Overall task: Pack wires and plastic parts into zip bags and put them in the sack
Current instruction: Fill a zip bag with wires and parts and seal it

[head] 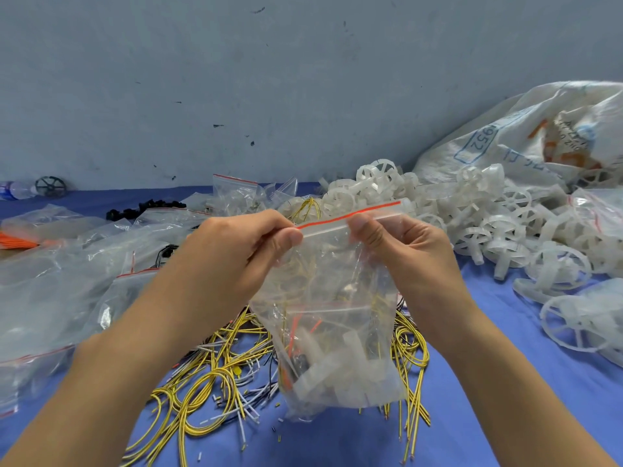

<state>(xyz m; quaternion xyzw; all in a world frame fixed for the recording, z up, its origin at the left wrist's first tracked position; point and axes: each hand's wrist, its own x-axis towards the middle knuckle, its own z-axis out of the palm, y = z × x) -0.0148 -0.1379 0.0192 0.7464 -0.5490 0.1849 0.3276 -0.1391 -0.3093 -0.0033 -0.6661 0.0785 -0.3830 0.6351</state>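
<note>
Person, two bare hands. Left hand (pixel 236 251) and left forearm (pixel 111 365) uncovered as far as the view reaches. Right hand (pixel 401 254) and right forearm (pixel 505 365) likewise uncovered. Both wrists bare. Fingers (pixel 371 230) slim, with creases at the knuckles. Right thumbnail (pixel 360 221) short, plain, trimmed close. Light hair on the forearms, hard to make out. Upper arms out of view.

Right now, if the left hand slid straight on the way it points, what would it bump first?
Probably the right hand: both hands pinch the zip bag along its red-lined top, with only bare seal between them.
</note>
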